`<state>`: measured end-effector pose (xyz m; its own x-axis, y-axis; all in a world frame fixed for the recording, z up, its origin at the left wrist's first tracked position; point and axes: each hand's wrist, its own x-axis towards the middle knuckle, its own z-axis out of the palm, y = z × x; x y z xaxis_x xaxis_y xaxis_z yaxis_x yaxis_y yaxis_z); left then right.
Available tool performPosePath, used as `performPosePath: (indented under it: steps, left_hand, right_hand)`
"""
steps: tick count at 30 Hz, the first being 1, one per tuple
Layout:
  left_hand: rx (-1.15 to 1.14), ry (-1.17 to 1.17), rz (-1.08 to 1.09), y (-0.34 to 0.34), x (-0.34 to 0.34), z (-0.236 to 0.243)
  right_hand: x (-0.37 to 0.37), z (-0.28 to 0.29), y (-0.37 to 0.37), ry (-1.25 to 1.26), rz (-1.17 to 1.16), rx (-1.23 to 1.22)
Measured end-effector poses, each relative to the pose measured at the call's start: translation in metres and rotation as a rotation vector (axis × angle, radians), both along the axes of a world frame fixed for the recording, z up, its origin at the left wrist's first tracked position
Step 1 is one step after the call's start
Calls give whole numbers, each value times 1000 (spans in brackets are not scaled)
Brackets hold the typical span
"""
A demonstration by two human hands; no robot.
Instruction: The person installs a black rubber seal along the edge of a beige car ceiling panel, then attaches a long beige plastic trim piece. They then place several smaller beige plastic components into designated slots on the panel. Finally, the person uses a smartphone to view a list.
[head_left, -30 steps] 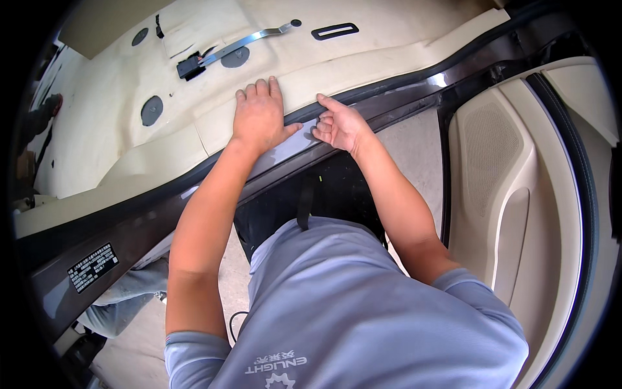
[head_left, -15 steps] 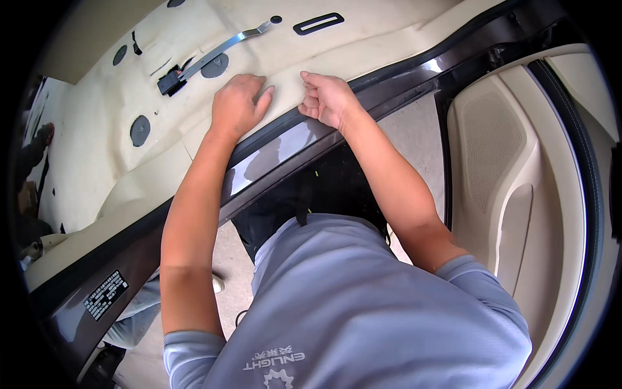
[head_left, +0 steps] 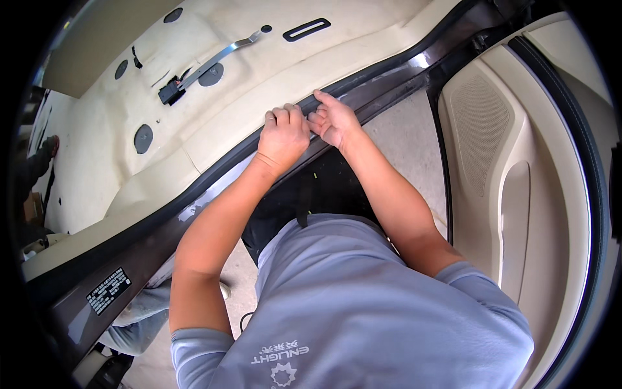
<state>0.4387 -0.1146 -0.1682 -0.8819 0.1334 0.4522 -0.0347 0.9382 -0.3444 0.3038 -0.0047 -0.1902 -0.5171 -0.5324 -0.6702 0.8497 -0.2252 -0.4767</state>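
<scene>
Left hand (head_left: 284, 137): compared with half a second ago, lower and farther right, off the beige floor covering (head_left: 259, 81) and now at the black seal strip (head_left: 364, 76).
Right hand (head_left: 333, 123): also off the covering, its thumb now at the strip.
Gap between hands: clearly apart in the earlier view, now nearly closed, the fingers just beside each other.
Seal strip: runs along the inner edge of the brown sill (head_left: 146, 254), bordering the covering; it passes beneath the left fingers and beside the right thumb, extending beyond both hands.
Left grip: fingers bent over the strip, thumb hidden; whether they pinch it cannot be told.
Right grip: thumb extended, other fingers curled; whether anything is held cannot be told.
Metal bracket (head_left: 217, 61): on the covering, beyond the left hand.
Door panel (head_left: 551, 194): beige, to the right.
</scene>
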Motion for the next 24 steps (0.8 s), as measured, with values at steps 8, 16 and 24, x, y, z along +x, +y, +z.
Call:
performPosePath:
  steps: [8, 16, 24]
  left_hand:
    - [214, 85, -97, -1, -8, -7]
    - [795, 191, 171, 0, 23, 25]
    - [2922, 805, 503, -10, 150, 14]
  right_hand:
    - [22, -13, 1, 71, -51, -80]
    - [65, 29, -15, -107, 400, -312]
    - [108, 20, -46, -146, 461, -192]
